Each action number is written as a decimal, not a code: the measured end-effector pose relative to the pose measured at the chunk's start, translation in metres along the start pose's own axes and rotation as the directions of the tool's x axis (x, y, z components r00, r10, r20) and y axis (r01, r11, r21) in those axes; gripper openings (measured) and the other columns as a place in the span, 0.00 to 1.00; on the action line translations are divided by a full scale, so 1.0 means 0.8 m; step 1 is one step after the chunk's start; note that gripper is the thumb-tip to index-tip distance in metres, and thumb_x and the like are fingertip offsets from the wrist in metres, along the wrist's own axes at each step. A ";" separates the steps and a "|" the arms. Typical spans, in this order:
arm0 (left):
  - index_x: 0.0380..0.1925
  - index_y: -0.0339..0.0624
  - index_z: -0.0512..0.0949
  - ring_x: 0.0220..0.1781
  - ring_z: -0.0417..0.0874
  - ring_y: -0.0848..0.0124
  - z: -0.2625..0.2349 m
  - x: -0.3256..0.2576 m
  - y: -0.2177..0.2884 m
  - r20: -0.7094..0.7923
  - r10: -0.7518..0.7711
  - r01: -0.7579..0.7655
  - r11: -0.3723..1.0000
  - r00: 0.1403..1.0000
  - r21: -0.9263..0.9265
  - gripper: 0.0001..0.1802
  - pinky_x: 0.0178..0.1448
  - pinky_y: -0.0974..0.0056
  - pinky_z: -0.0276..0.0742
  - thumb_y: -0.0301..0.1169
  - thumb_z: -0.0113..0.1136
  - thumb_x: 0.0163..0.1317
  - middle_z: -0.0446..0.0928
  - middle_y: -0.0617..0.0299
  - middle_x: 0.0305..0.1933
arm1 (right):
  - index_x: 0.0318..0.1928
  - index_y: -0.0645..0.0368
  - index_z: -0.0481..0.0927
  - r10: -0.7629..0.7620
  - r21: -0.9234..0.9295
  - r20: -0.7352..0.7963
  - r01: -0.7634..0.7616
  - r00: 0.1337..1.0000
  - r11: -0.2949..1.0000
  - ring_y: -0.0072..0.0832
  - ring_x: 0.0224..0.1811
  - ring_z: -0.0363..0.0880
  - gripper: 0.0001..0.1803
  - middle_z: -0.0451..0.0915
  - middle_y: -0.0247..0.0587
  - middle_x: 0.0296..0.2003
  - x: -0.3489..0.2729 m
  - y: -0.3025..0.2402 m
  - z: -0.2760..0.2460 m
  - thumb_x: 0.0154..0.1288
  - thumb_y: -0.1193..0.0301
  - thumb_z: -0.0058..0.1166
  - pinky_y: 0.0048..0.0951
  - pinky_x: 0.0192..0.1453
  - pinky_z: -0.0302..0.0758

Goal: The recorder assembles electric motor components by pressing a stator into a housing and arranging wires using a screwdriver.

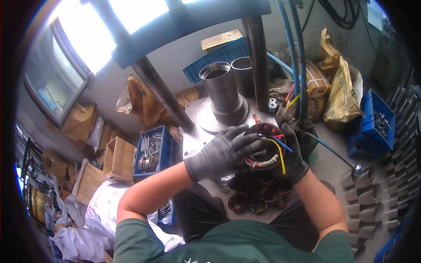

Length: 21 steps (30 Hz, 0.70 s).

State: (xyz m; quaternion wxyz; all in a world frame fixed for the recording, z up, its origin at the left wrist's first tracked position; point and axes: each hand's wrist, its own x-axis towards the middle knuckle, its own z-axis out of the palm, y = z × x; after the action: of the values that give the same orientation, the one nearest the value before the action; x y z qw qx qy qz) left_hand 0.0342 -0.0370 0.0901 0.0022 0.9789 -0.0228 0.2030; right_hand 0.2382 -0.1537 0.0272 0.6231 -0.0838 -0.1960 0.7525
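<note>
Above my lap I hold a ring-shaped motor stator (pixel 278 163) with blue, yellow and red lead wires hanging over its opening. My right hand (pixel 294 158), in a dark grey glove, grips it along the right side. From the left, my left hand (pixel 219 152), gloved the same way, closes on the opposite rim with its fingers over the top by the wires. Just beyond them a metal cylinder (pixel 219 90) stands upright on a round base on the press's steel plate (pixel 190 142). Several more stators (pixel 258 205) lie below, between my knees.
A press frame with dark columns (pixel 164 94) and a blue crossbeam (pixel 188 27) rises ahead. A ball-ended lever (pixel 357 170) sticks out at right, near rows of metal cylinders (pixel 366 197). Blue crates of metal parts stand left (pixel 166 151) and right (pixel 370 136).
</note>
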 end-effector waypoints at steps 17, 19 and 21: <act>0.45 0.44 0.87 0.52 0.83 0.57 -0.101 0.084 -0.112 -0.133 -0.036 0.069 0.965 0.990 0.254 0.19 0.62 0.53 0.78 0.37 0.78 0.55 0.83 0.55 0.44 | 0.53 0.57 0.80 -0.106 -0.086 -0.319 0.083 0.942 0.993 0.44 0.52 0.84 0.29 0.83 0.49 0.47 0.051 -0.028 -0.052 0.69 0.45 0.59 0.44 0.56 0.82; 0.46 0.42 0.86 0.47 0.83 0.62 -0.101 0.090 -0.151 -0.170 -0.496 0.493 0.868 0.851 -0.063 0.20 0.58 0.56 0.78 0.36 0.78 0.55 0.84 0.56 0.45 | 0.53 0.57 0.80 -0.126 -0.164 -0.274 0.083 0.953 0.983 0.43 0.50 0.85 0.26 0.84 0.48 0.47 0.053 -0.022 -0.051 0.69 0.49 0.61 0.43 0.55 0.82; 0.47 0.41 0.86 0.47 0.83 0.64 -0.096 0.079 -0.213 -0.142 -0.582 0.571 0.813 0.800 -0.112 0.21 0.57 0.58 0.78 0.36 0.78 0.55 0.84 0.56 0.45 | 0.54 0.59 0.79 -0.096 -0.193 -0.264 0.045 0.960 0.980 0.41 0.48 0.86 0.18 0.84 0.46 0.48 0.059 -0.019 -0.053 0.68 0.65 0.64 0.42 0.53 0.84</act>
State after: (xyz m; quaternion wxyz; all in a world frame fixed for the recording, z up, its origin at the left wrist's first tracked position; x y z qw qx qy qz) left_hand 0.0693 0.1314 0.1864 0.0969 0.9178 0.2698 0.2746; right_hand 0.2579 -0.0977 0.0002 0.6602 -0.2367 -0.1807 0.6895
